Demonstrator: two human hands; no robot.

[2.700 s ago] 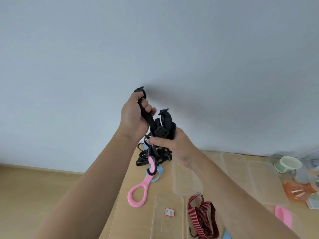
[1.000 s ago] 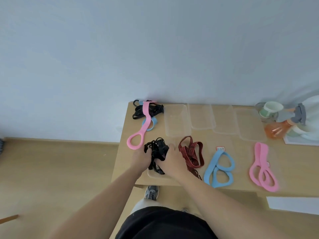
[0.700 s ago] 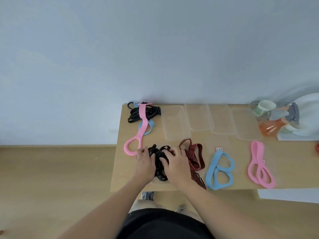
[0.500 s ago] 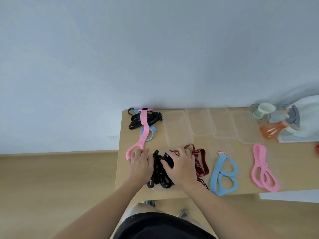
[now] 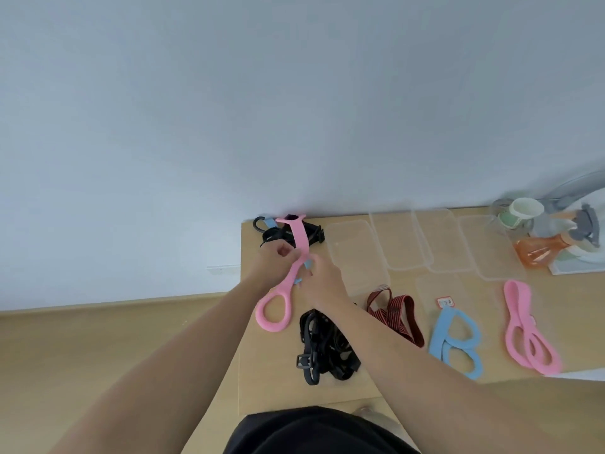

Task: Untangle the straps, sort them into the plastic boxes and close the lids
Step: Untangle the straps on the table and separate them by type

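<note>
Straps (image 5: 324,342) and clear boxes (image 5: 355,255) on light wooden table (image 5: 271,371) against pale wall (image 5: 294,109)

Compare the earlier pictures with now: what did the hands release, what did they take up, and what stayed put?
The left hand and right hand set down the black strap bundle, reached back and gripped the pink strap. The red strap and blue straps stayed.
</note>
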